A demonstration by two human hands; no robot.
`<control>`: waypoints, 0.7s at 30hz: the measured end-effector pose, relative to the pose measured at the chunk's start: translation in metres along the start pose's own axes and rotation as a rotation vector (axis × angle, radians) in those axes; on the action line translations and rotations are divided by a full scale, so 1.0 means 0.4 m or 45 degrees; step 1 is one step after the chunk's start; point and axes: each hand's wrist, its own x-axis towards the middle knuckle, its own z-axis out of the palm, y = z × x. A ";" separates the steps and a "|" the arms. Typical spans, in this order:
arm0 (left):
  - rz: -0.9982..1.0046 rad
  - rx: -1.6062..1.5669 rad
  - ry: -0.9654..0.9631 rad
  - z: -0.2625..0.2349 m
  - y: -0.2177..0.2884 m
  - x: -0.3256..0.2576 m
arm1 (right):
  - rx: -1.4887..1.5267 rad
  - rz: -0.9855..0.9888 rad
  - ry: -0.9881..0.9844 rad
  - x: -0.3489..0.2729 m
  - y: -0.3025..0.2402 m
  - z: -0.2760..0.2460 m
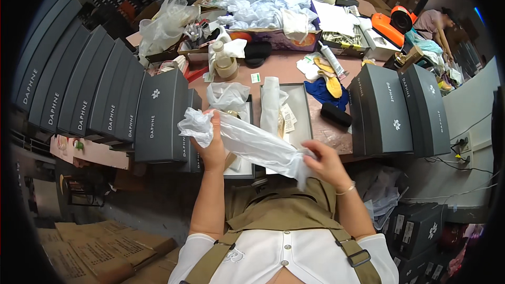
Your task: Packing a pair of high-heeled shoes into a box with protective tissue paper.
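Before the pink tabletop (289, 66), both hands (212, 150) hold white wrapping (255, 140).

white wrap (258, 144): thin, crinkled, faintly glossy | grey box (162, 118): matt, smooth card | blue rag (317, 90): creased cloth

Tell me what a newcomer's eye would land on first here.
First comes the thin white sheet stretched between the left hand and the right hand, front and centre. Next, the dark grey boxes lined up along the left side, then the heap of crumpled pale wrapping at the table's far edge and the bright orange device at the back right.
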 end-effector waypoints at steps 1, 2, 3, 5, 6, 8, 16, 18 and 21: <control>0.012 0.047 0.012 -0.007 -0.009 0.016 | -0.014 0.089 -0.030 -0.016 -0.004 -0.037; 0.006 -0.009 0.063 0.000 -0.016 0.023 | -0.034 0.179 -0.053 -0.030 -0.007 -0.079; -0.017 -0.068 0.117 0.008 -0.025 0.019 | -0.207 0.142 -0.062 -0.040 0.015 -0.114; -0.053 -0.146 0.106 0.018 -0.032 0.009 | -0.421 0.241 -0.141 -0.047 0.032 -0.181; -0.066 -0.164 0.048 0.026 -0.035 -0.002 | -0.375 0.060 -0.169 -0.032 -0.008 -0.188; -0.094 -0.188 -0.021 0.033 -0.035 -0.023 | -0.260 -0.287 -0.219 0.000 -0.094 -0.148; -0.189 -0.226 -0.539 0.060 0.037 -0.062 | 0.019 -0.185 -0.199 0.138 -0.099 0.098; -0.450 -0.191 -0.556 0.013 -0.035 -0.097 | 0.039 -0.157 -0.115 0.133 -0.093 0.084; -0.605 -0.142 -0.636 -0.098 -0.160 -0.127 | -0.065 -0.163 -0.072 0.135 -0.065 0.048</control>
